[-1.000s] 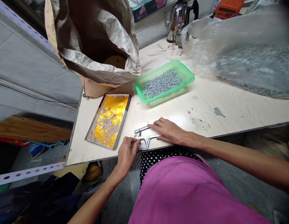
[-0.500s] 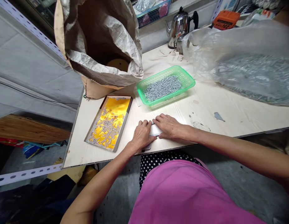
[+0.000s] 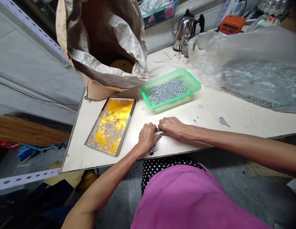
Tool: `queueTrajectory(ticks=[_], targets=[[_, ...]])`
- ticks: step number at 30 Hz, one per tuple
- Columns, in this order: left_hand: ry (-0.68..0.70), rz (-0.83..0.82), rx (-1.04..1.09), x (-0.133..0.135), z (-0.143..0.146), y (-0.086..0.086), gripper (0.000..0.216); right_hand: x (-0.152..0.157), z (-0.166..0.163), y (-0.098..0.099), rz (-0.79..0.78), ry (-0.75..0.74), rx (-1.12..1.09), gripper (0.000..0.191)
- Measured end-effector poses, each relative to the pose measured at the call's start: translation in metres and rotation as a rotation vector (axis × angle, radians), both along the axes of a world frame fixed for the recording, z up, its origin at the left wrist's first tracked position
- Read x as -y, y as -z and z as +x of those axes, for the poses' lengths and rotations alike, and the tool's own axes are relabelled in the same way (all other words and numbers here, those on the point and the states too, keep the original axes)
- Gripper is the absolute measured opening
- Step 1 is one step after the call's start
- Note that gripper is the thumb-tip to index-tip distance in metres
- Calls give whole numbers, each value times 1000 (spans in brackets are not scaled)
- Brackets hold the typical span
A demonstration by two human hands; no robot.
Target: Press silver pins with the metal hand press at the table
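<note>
Near the table's front edge, my left hand (image 3: 147, 137) is closed round a grey metal piece (image 3: 154, 148), a small frame-like part with a dark knob at its lower end. My right hand (image 3: 172, 128) has its fingertips pinched on the right end of the same piece. Much of it is hidden under my fingers, so its exact kind cannot be made out. Just beyond my hands stands a green plastic basket (image 3: 170, 101) with many small silvery metal pins (image 3: 167, 91) in it. To the left lies a shallow tray (image 3: 125, 136) with a yellow bottom, scattered with similar pins.
A large open woven sack (image 3: 109, 74) stands at the back left of the table (image 3: 210, 117). At the right rests a clear plastic bag (image 3: 257, 73) full of metal parts. A steel kettle (image 3: 184, 30) and an orange box (image 3: 232, 24) are at the back.
The metal piece has turned between my hands: its broad pale face showed before, now a narrow side and the knobbed frame show. My right fingers have drawn together on its end.
</note>
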State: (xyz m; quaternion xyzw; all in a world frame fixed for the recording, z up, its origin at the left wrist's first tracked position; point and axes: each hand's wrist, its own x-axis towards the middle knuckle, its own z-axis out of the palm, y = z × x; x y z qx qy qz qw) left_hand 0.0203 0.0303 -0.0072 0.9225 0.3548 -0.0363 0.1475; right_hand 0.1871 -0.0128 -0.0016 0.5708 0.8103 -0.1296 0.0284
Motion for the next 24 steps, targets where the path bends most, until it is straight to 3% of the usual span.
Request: queueTrajectory(ticks=[4,7,11,16,18,22,24], targets=[[-52,83,75,19,-6,3,44,-5,19,4,57,-85,-95,47],[10,108,176,47,-11,14,46,-9,29,12,62,-100,-153,32],[66,68,254,79,-12,29,48,-20,30,19,129,-24,-20,18],[56,41,301,83,-10,32,48,-41,7,4,189,10,62,18],[64,31,319,79,-9,33,50,-39,-13,-6,210,-66,53,20],[37,-21,303,83,-11,35,45,-21,-60,-11,200,-448,-45,17],[100,-32,329,93,-16,32,35,-15,-75,-8,194,-585,-60,15]])
